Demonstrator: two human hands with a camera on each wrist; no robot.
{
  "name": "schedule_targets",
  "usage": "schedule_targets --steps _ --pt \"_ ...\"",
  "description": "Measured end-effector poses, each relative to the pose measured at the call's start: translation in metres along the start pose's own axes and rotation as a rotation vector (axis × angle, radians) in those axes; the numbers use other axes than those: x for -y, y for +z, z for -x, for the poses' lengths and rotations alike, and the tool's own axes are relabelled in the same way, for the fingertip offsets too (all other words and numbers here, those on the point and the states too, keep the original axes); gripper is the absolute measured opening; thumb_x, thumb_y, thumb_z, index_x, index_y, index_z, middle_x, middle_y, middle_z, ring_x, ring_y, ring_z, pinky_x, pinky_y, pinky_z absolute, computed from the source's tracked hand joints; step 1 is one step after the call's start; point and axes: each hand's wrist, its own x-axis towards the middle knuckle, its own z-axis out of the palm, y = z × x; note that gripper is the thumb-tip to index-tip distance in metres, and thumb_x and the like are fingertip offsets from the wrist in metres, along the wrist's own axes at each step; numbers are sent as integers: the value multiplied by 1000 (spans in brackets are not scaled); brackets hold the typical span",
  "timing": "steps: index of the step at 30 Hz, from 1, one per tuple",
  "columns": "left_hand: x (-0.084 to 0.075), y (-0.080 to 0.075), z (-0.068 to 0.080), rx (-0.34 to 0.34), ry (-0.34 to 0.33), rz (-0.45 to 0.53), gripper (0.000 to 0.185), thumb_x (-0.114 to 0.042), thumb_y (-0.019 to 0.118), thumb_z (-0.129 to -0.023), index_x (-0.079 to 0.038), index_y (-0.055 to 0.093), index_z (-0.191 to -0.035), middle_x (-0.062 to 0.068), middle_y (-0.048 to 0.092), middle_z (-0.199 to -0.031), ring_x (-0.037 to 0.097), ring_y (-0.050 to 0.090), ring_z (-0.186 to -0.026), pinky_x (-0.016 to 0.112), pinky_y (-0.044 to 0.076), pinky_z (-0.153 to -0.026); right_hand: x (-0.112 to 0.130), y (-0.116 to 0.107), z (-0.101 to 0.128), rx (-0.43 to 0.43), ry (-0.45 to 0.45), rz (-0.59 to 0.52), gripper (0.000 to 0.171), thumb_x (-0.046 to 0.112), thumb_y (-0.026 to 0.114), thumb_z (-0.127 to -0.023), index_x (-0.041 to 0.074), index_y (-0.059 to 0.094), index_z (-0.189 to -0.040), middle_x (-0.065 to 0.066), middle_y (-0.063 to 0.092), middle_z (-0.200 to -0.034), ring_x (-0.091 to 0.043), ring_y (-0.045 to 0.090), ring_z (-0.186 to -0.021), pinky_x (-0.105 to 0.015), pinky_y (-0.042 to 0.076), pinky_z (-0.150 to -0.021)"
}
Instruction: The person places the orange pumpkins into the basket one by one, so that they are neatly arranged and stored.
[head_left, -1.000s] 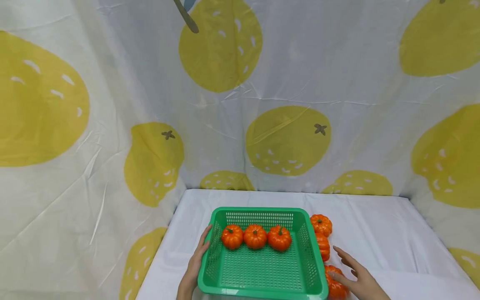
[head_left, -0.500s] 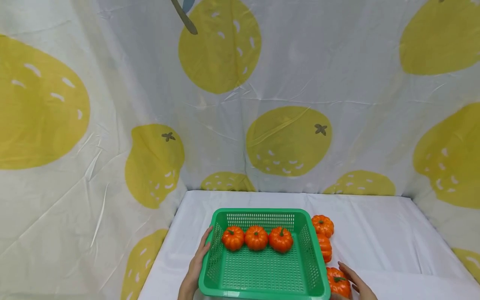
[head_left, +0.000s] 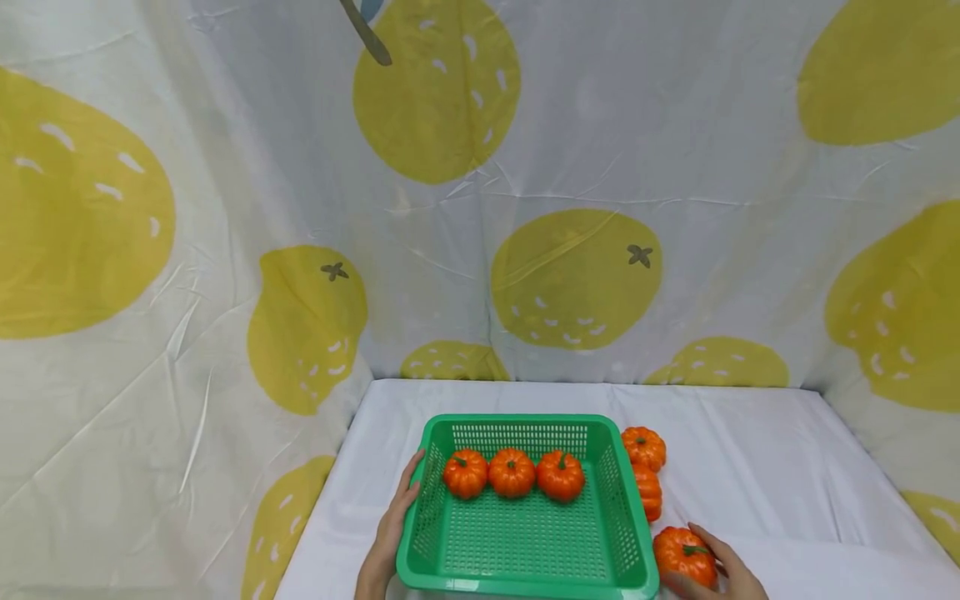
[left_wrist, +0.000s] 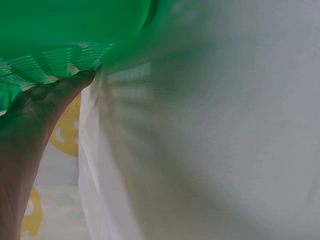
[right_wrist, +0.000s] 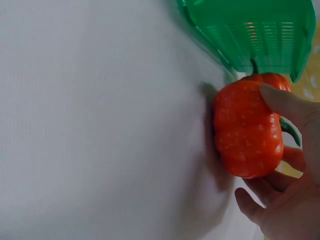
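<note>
Orange pumpkins [head_left: 678, 557]: 6 (3 in basket [head_left: 525, 542]) | left hand [head_left: 392, 527] straight-fingered | right hand [head_left: 731, 577] gripping one

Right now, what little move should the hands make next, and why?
Probably lift the orange ribbed pumpkin in the right hand over into the green plastic basket: three similar pumpkins sit inside in a row, and the basket's half nearer the person is bare.

The white-clothed table [head_left: 757, 475] bears a basket [head_left: 525, 585] and orange pumpkins [head_left: 643, 448].
</note>
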Motion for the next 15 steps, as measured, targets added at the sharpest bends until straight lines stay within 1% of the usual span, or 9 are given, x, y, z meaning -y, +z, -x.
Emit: schedule_targets --steps 3,6,8,11,13,15 --pt "-1 0 0 -3 -9 -8 52 -43 29 -113 -38 22 -165 0 9 -176 31 5 -159 63 2 -124 -3 -5 -2 -18 -13 40 119 70 78 -78 2 24 -160 -37 38 -151 -57 46 -128 -62 51 -96" --pt "-1 0 0 5 -8 -11 52 -44 28 -113 -39 21 -165 0 7 -176 31 4 -159 63 3 -124 -7 -6 -5 -36 -38 64 120 68 79 -79 -1 23 -160 -37 38 -152 -56 45 -131 -64 46 -102" --pt "-1 -1 0 10 -7 -7 52 -44 28 -113 -39 21 -165 0 7 -176 31 3 -159 63 3 -123 -11 -6 -6 -44 -35 75 121 68 80 -78 -2 25 -159 -37 39 -152 -55 45 -131 -64 46 -103" --pt "-1 0 0 14 -7 -1 53 -43 27 -113 -38 20 -165 0 7 -176 32 2 -160 62 3 -123 -14 -5 -5 -44 1 89 121 72 79 -75 0 28 -159 -37 40 -151 -54 47 -129 -64 47 -99" --pt "-1 0 0 12 -8 1 53 -43 27 -113 -38 20 -165 0 7 -176 32 2 -160 62 3 -123 -14 -5 -4 -48 35 80 125 77 78 -72 2 28 -159 -36 38 -151 -54 47 -127 -65 48 -97" --pt "-2 1 0 12 -7 1 53 -43 27 -113 -38 20 -165 1 7 -176 32 2 -160 64 2 -123 -14 -6 -4 -55 52 65 130 80 77 -69 2 26 -159 -37 36 -151 -54 46 -127 -66 48 -97"
